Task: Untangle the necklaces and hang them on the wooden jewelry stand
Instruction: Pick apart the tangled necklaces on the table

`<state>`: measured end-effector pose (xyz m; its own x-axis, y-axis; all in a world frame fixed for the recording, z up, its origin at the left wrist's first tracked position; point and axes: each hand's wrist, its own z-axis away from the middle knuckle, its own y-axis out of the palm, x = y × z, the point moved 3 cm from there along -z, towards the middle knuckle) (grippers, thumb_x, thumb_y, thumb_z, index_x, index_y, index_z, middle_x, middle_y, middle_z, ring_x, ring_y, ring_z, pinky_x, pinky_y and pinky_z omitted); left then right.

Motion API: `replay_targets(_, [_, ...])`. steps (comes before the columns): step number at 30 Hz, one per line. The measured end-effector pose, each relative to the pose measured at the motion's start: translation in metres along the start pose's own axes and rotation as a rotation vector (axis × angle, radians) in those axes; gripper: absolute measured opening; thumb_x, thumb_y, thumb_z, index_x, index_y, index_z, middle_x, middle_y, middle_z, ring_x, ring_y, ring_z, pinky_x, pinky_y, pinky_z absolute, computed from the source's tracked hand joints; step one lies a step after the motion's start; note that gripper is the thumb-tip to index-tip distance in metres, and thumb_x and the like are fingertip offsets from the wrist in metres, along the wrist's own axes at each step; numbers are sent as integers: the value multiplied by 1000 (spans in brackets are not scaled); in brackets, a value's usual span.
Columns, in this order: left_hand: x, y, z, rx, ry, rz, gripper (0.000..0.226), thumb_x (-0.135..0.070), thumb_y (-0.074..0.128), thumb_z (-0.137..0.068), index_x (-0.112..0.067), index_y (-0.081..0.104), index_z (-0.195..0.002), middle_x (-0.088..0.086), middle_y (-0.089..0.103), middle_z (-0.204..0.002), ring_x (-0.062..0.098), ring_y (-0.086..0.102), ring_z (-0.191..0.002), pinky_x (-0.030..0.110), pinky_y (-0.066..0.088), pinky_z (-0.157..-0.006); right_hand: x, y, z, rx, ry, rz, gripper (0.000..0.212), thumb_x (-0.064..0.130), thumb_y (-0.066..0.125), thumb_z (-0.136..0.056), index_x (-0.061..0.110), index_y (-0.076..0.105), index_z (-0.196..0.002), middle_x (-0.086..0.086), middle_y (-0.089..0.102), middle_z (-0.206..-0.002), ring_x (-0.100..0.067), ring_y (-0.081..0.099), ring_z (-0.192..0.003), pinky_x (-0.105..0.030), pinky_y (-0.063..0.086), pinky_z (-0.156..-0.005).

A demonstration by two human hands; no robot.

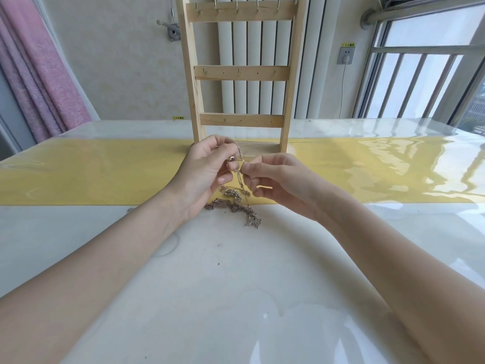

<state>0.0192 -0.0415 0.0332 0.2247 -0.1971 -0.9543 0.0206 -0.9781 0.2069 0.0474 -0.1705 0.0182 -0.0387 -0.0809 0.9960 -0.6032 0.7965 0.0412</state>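
Observation:
A tangle of thin metal necklaces (237,206) lies on the table just in front of my hands, with strands rising from it. My left hand (207,174) pinches the upper end of a chain near its clasp, lifted above the pile. Close beside it, my right hand (275,179) grips the same strands a little lower between thumb and fingers. The wooden jewelry stand (240,72) stands upright right behind my hands, with three crossbars carrying small hooks. No necklace hangs on any hook that I can see.
The table (236,285) has a glossy white top with a yellow runner (105,174) across it under the stand. Behind are a white radiator, a wall socket with a cable, a pink curtain at left and a barred window at right.

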Motion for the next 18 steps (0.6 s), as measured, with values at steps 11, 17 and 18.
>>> replay_targets(11, [-2, -1, 4, 14, 23, -137, 15, -3, 47, -94, -12, 49, -83, -4, 51, -66, 4, 45, -48, 13, 22, -36, 0, 0, 1, 17, 36, -80, 18, 4, 53, -92, 6, 62, -77, 1, 58, -62, -10, 49, -59, -18, 44, -58])
replay_targets(17, [1, -1, 3, 66, -11, -158, 16, -6, 48, -94, -14, 50, -81, -2, 45, -69, 3, 41, -50, 13, 24, -37, 3, -6, 0, -89, 5, -163, 23, 3, 52, -92, 12, 57, -71, 1, 63, -71, -10, 55, -67, -21, 44, -65])
replay_targets(18, [2, -1, 3, 72, -30, -130, 16, -6, 48, -94, -14, 50, -81, -2, 45, -68, 3, 42, -51, 13, 24, -38, 3, -7, 0, -93, 6, -186, 23, 4, 53, -92, 13, 57, -71, 1, 65, -73, -10, 56, -68, -21, 45, -66])
